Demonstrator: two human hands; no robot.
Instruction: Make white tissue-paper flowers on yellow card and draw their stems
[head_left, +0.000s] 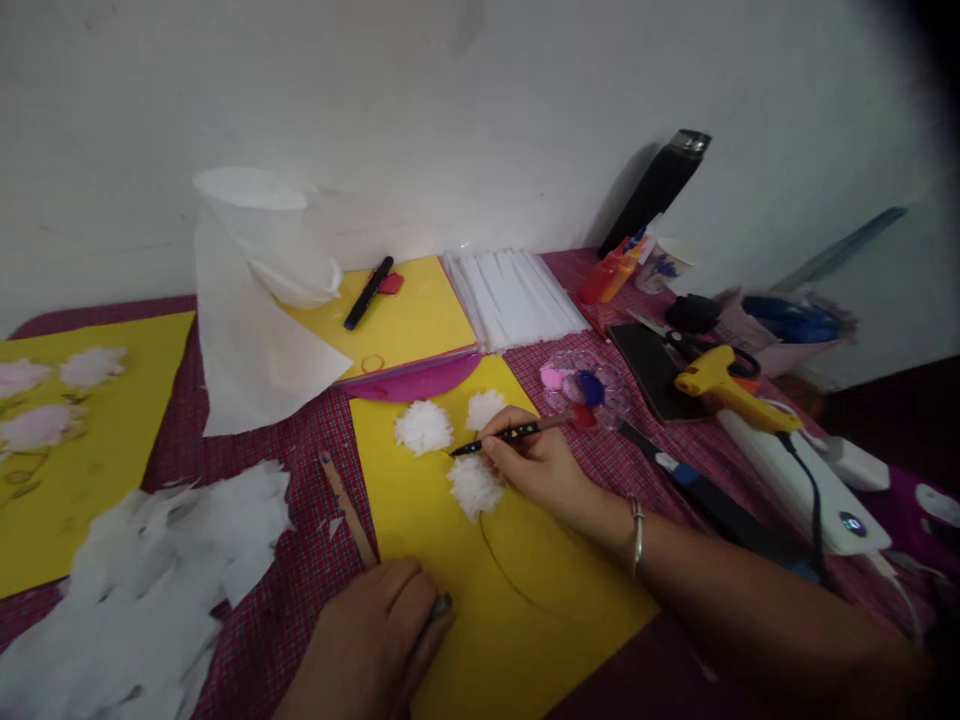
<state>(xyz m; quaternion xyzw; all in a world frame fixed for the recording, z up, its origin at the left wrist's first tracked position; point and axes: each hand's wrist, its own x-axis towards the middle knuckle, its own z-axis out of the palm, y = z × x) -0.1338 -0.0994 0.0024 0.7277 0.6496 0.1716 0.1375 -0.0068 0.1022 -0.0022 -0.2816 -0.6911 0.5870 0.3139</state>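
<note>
My right hand (532,460) grips a thin black pen (517,433) with coloured dots, its tip touching a yellow sheet (465,600) between white ruffled paper flowers. One white flower (424,428) lies left of the tip, another (486,408) above it, and a third (475,487) just below. A thin curved line runs down the sheet from the lowest flower. My left hand (382,625) rests curled on the sheet's left edge; what lies under its fingers is hidden. A tan stick-like thing (349,510) meets it from above.
White paper pieces (172,570) pile at the left, beside another yellow sheet (135,450) with pale flowers. A white paper roll (255,300), black marker (369,293) and white strips (517,295) lie behind. At right are a palette (611,385), yellow glue gun (727,385), white power strip (810,490) and black flask (652,190).
</note>
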